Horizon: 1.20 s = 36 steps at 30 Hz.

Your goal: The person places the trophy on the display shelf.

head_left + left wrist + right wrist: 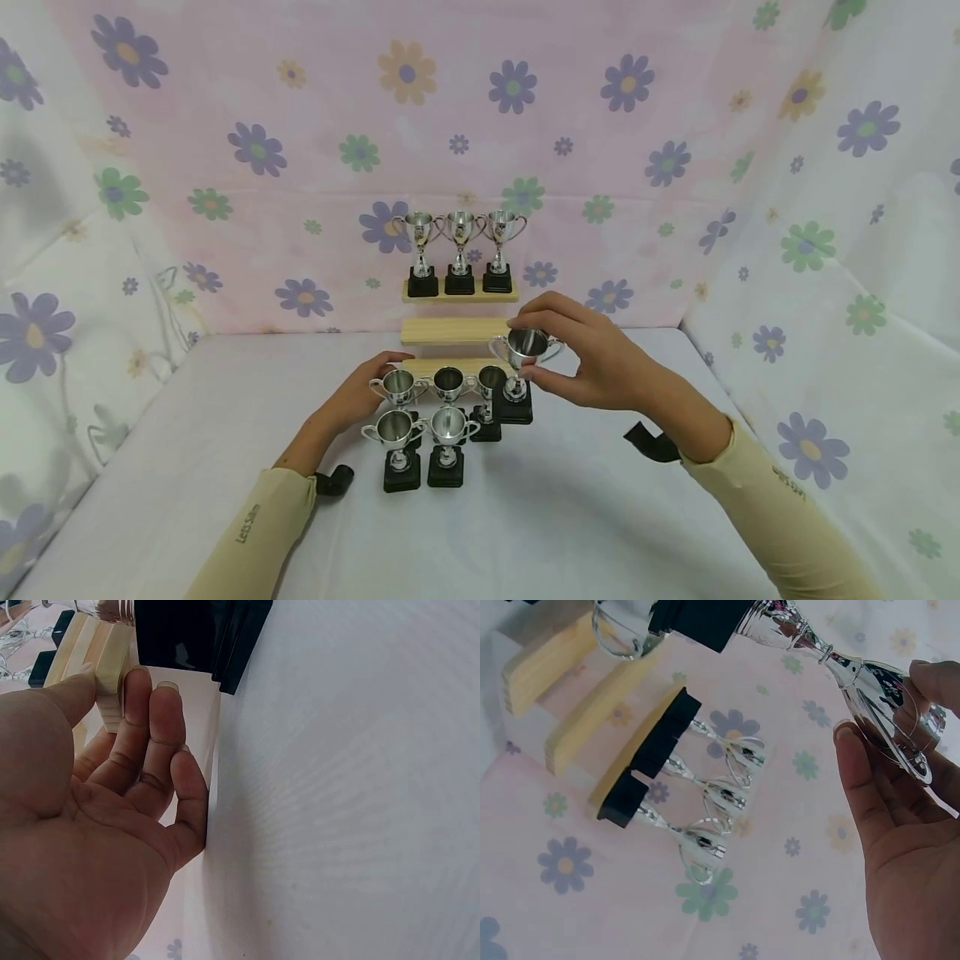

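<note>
My right hand (596,354) pinches a small silver trophy cup (513,402) by its bowl, thumb on one side and fingers on the other. The trophy's black base hangs down in front of the shelf's right end. At the left end of the lowest wooden board (457,366), my left hand (362,393) grips the edge; the left wrist view has the thumb on one face of the board (112,664) and fingers behind it. Several matching trophies (446,471) stand in two rows on the table, before the boards.
Three trophies (460,279) stand side by side on the top board (459,297). Below it, the middle board (453,331) bears nothing. A white cloth (585,517) covers the table, and a flowered curtain (315,167) hangs behind. Black wrist straps (335,482) stick out near the sleeves.
</note>
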Available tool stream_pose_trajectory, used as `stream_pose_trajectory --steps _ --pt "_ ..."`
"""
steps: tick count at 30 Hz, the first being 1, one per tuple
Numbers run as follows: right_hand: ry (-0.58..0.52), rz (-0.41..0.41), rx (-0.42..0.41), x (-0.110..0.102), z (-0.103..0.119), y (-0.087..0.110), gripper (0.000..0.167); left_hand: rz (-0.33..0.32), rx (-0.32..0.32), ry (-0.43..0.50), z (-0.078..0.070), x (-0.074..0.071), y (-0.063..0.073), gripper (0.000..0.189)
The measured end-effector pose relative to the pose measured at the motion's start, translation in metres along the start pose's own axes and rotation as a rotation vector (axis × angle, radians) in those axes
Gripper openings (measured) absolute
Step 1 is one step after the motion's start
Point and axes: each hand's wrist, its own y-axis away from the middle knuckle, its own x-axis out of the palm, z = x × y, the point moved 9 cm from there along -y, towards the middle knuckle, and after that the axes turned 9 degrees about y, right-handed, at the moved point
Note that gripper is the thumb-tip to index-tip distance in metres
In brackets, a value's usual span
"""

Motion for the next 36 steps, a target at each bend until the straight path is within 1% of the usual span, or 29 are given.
stream_pose_trajectory --steps 6,14,21,23,30,36 --pt "0.022 -0.002 0.006 -0.008 -0.01 -0.021 0.051 0.002 0.014 -0.011 0.0 0.001 -0.001 0.066" --pt "0.021 -0.005 -0.012 -0.008 -0.023 -0.05 0.047 0.001 0.005 -0.002 -0.002 0.0 0.0 0.07" --pt "0.068 0.046 -0.039 0.004 -0.034 -0.071 0.042 0.002 -0.001 0.005 -0.002 0.001 0.001 0.071" --pt "0.084 0.067 -0.031 0.008 -0.038 -0.076 0.041 0.001 -0.007 0.002 -0.001 0.001 0.001 0.071" --pt "0.139 0.159 0.033 0.023 -0.051 -0.097 0.044 -0.007 -0.028 -0.007 0.001 0.001 0.0 0.068" --pt "0.147 0.193 0.052 0.039 -0.061 -0.115 0.043 0.003 -0.02 0.026 -0.002 0.001 0.002 0.069"
